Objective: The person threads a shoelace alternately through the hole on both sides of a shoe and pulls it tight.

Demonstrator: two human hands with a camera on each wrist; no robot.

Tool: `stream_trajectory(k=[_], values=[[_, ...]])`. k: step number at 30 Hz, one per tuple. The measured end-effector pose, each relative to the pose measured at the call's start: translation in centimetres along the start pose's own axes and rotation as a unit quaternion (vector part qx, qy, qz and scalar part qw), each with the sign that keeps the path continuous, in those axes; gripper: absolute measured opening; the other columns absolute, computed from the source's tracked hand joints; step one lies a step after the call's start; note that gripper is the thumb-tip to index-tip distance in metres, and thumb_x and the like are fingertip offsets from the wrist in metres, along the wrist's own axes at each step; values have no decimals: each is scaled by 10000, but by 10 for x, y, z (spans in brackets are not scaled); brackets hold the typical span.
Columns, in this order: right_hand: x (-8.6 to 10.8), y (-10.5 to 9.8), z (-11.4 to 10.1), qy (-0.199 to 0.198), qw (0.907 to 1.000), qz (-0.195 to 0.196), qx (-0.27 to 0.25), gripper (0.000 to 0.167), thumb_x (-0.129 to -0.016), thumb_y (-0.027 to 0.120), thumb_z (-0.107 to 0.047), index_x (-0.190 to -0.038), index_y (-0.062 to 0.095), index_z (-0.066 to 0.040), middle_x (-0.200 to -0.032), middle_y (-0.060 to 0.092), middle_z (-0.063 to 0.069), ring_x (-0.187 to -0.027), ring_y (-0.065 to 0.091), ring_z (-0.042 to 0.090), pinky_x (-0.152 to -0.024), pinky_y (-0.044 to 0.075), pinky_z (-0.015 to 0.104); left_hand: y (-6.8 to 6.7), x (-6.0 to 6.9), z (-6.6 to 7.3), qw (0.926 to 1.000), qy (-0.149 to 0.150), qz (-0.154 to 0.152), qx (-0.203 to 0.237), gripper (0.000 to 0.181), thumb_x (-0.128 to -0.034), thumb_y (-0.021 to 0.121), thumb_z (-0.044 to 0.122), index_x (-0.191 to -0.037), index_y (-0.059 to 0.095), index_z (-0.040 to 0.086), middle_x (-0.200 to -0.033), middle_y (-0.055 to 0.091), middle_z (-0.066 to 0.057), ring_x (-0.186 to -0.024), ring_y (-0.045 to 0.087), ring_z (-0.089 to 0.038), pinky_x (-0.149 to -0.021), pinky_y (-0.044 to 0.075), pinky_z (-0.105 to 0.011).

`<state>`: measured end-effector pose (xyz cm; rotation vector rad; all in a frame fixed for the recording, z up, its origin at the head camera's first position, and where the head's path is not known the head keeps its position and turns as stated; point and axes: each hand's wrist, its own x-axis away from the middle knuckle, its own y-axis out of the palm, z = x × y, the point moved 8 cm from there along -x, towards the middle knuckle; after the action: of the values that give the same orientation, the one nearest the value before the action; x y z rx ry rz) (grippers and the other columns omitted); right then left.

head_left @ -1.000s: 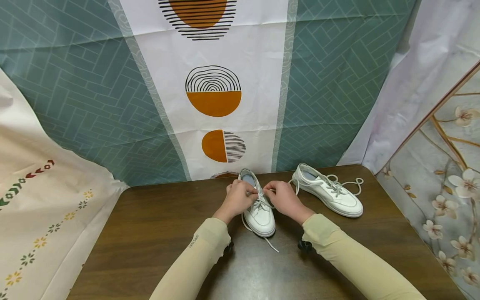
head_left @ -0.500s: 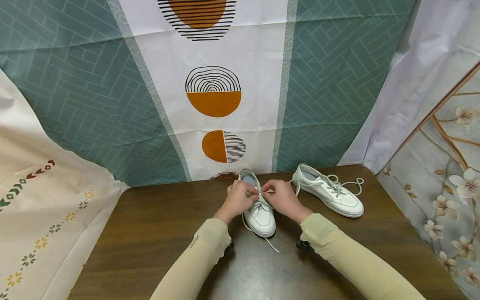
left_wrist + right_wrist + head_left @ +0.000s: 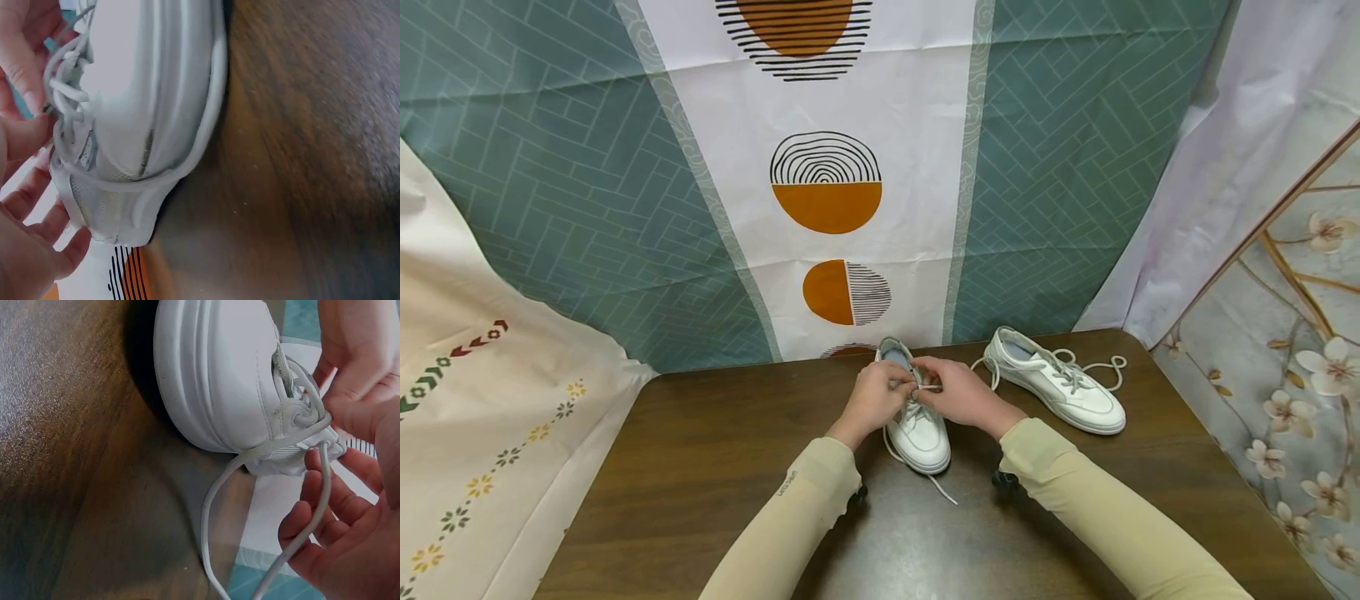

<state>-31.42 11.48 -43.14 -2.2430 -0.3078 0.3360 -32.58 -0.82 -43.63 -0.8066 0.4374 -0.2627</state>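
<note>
A white lace-up shoe (image 3: 922, 443) lies sole down on the table, toe toward me. My left hand (image 3: 877, 393) is at its upper eyelets, thumb and forefinger pinching the shoelace; its other fingers rest along the shoe's side in the left wrist view. From the other side my right hand (image 3: 961, 393) pinches the lace too, its fingertips meeting those of the left hand. In the right wrist view the pale shoelace (image 3: 214, 503) runs through the eyelets and loops down past the right fingers. The fingertips partly hide the point where the lace is pinched.
A second white shoe (image 3: 1063, 392) lies to the right, with its loose lace trailing on the brown wooden table (image 3: 730, 467). A lace end (image 3: 943, 490) lies in front of the near shoe's toe. Patterned cloth (image 3: 917, 208) hangs behind the table.
My right hand has moved left and in over the shoe's opening, up to the left fingertips. The left hand has hardly moved, and both shoes stay put.
</note>
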Motion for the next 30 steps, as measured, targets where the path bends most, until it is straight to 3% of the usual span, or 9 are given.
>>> stream_trajectory(k=[6,10,16,18,20,23,25,27,30], values=[[0,5,0,-69,9992,-277,281,653,-745,762,-380,-1328,512,-224,-941,599,-65,-828,551,99,-705,459,296,-10,2,-9,9927,-562,410,981,136,-906,615,218,-916,723,137,-932,665,23,-885,610,-131,-748,510,-290],[1,9,3,-86,9979,-430,469,817,-648,828,-403,-1362,465,-244,-954,587,-86,-844,550,96,-726,457,302,-20,4,-20,9709,-1071,868,1959,172,-936,569,239,-948,676,105,-928,669,-24,-872,608,-161,-774,495,-303],[1,10,8,-118,9987,-393,296,868,-605,861,-343,-1364,448,-260,-964,603,-78,-884,570,99,-780,474,322,-32,2,-25,8766,-1156,1070,4547,236,-1008,412,210,-1006,494,-11,-978,675,-186,-934,665,-289,-934,488,-414],[1,11,9,-103,9990,-386,210,866,-605,861,-348,-1361,447,-265,-970,611,-71,-894,578,103,-789,477,333,-36,2,-24,8565,-1137,969,4941,240,-1016,386,229,-1005,452,-1,-886,641,-178,-822,659,-290,-876,518,-431],[1,11,10,-96,9992,-379,126,868,-604,861,-350,-1362,446,-265,-978,618,-58,-901,583,109,-792,480,345,-39,3,-22,8726,-1073,775,4702,253,-1013,395,246,-1009,442,-3,-797,568,-137,-676,598,-239,-748,555,-397],[2,12,12,-80,9992,-379,63,868,-608,858,-354,-1365,441,-276,-986,624,-49,-906,585,107,-800,480,349,-42,5,-16,9540,-788,306,2877,228,-1002,427,263,-1020,493,45,-763,530,-91,-597,493,-166,-594,511,-287],[2,12,13,-70,9992,-381,38,864,-612,857,-356,-1364,437,-297,-988,622,-47,-906,579,99,-805,480,343,-39,8,-11,9924,-497,-114,1121,203,-993,447,264,-1012,542,86,-757,544,-46,-583,477,-138,-537,450,-255],[3,12,14,-62,9992,-388,10,854,-616,857,-353,-1357,433,-325,-991,620,-46,-910,575,96,-809,479,336,-34,11,-8,9975,-156,-522,-453,172,-982,461,275,-980,582,153,-740,554,12,-600,489,-109,-541,432,-238],[3,13,14,-60,9992,-402,-31,846,-618,859,-348,-1345,425,-359,-991,620,-42,-915,580,105,-802,483,335,-26,16,-9,9840,161,-949,-1500,152,-950,520,304,-942,631,200,-717,549,73,-618,498,-90,-563,429,-234]])
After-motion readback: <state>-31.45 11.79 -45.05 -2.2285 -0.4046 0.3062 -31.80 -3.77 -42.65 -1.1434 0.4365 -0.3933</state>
